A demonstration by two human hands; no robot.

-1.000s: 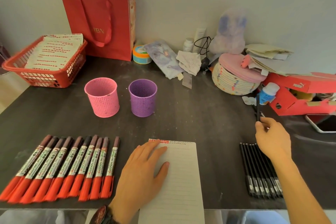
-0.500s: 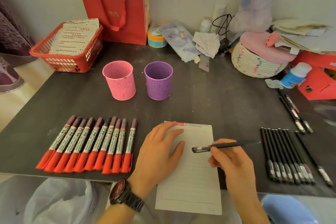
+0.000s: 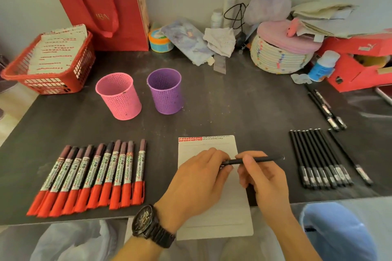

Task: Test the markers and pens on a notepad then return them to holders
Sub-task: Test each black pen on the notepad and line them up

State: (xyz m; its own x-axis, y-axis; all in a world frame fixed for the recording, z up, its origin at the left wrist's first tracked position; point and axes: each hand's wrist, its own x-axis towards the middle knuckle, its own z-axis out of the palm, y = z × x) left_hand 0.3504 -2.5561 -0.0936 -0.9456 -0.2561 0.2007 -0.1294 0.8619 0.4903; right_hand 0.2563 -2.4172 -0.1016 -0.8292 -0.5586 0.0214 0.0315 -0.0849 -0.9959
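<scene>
Head view, looking down on a dark table (image 3: 233, 108). Both hands meet above a lined notepad (image 3: 214, 224) lying at the near edge. The right hand (image 3: 263, 178) grips a black pen (image 3: 267, 159) held level, fingers curled round its barrel. The left hand (image 3: 197, 184), a watch (image 3: 148, 224) on its wrist, pinches the pen's left end. Red-ended markers (image 3: 93, 176) lie in a row at left, spare pens (image 3: 318, 159) at right. A pink holder (image 3: 119, 96) and purple holder (image 3: 166, 91) stand upright behind.
</scene>
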